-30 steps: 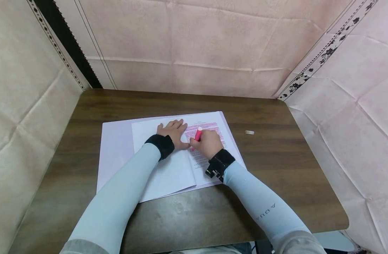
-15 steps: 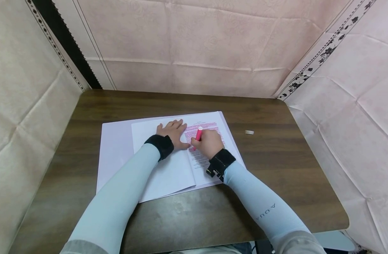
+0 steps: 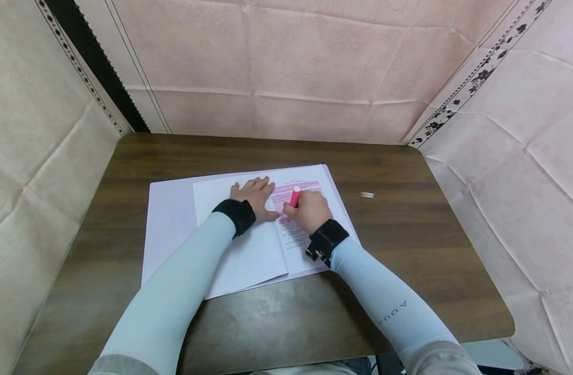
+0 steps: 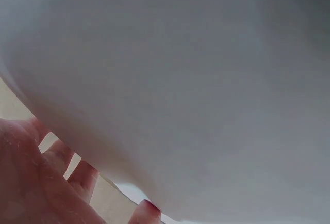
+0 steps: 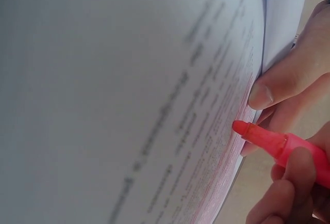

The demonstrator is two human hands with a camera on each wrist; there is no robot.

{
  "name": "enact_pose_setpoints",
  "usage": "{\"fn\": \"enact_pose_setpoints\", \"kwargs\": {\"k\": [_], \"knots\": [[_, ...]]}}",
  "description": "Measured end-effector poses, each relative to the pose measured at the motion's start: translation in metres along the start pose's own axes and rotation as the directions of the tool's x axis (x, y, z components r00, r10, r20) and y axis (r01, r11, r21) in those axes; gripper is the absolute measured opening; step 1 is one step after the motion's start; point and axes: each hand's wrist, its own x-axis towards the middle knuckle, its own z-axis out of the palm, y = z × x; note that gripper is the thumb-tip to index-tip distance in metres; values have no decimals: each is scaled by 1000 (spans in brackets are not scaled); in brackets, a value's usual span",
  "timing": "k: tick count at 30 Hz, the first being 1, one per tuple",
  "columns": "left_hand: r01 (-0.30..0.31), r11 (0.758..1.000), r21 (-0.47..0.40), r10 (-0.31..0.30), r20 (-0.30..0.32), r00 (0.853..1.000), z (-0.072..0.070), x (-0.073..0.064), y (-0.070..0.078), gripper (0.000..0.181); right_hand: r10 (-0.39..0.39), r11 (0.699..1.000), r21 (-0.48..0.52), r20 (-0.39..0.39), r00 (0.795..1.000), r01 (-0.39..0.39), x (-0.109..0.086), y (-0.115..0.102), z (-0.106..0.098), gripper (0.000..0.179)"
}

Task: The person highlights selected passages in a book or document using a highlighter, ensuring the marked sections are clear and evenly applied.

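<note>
A pink highlighter (image 3: 294,197) is gripped in my right hand (image 3: 310,212), its lower end at the printed page (image 3: 296,237). Pink marking covers the upper lines of text on that page. In the right wrist view the highlighter (image 5: 304,154) shows its uncapped, reddish tip close to the paper. My left hand (image 3: 254,199) lies with spread fingers on the blank white left page (image 3: 249,260), thumb by the fold. Paper fills most of the left wrist view, with part of the left hand (image 4: 46,177) at its lower left.
Beneath the pages lies a larger pale lilac sheet or folder (image 3: 171,219). A small whitish piece (image 3: 367,195), perhaps an eraser, sits to the right on the brown wooden table (image 3: 408,250). Pale cloth (image 3: 314,62) hangs behind the table and along both sides.
My right hand has slid slightly to the right with the highlighter, along a line of text. The left hand has stayed on the page.
</note>
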Motion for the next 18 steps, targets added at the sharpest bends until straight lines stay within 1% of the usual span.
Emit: {"fn": "enact_pose_setpoints", "kwargs": {"k": [10,18], "knots": [[-2,1000,11,2,2,1000,0,0,0,104,16,1000,7,-2,1000,-16,0,2,-2,29],[-3,1000,15,3,2,1000,1,1,-2,105,15,1000,-9,-18,1000,-15,-1,3,-3,30]]}}
